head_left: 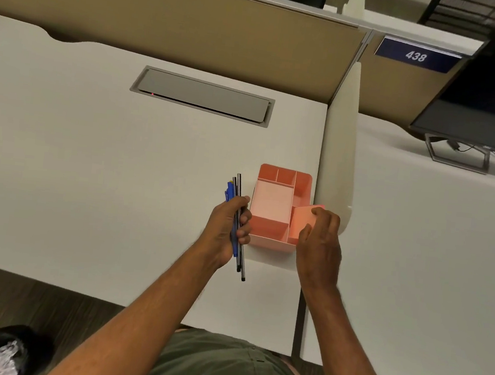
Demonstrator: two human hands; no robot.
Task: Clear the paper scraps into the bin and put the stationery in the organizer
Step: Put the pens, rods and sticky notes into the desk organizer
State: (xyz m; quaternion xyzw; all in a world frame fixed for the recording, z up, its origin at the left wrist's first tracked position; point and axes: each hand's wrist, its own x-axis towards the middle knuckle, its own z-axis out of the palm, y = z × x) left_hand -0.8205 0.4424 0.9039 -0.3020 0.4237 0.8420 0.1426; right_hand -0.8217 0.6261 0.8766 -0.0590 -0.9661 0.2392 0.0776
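A pink organizer (272,203) with several compartments stands on the white desk near its right edge. My left hand (226,228) is just left of it, closed around a bundle of pens (237,191), one blue and two dark, pointing away from me. My right hand (320,240) is over the organizer's near right corner, pinching a pink pad of sticky notes (302,220) that sits tilted in or just above the right compartment. No paper scraps show on the desk.
A grey cable hatch (202,95) is set into the desk (89,170) further back. A white divider (337,166) stands right of the organizer. A dark bin (0,350) holding crumpled paper sits on the floor at lower left. A monitor (486,108) stands on the neighbouring desk.
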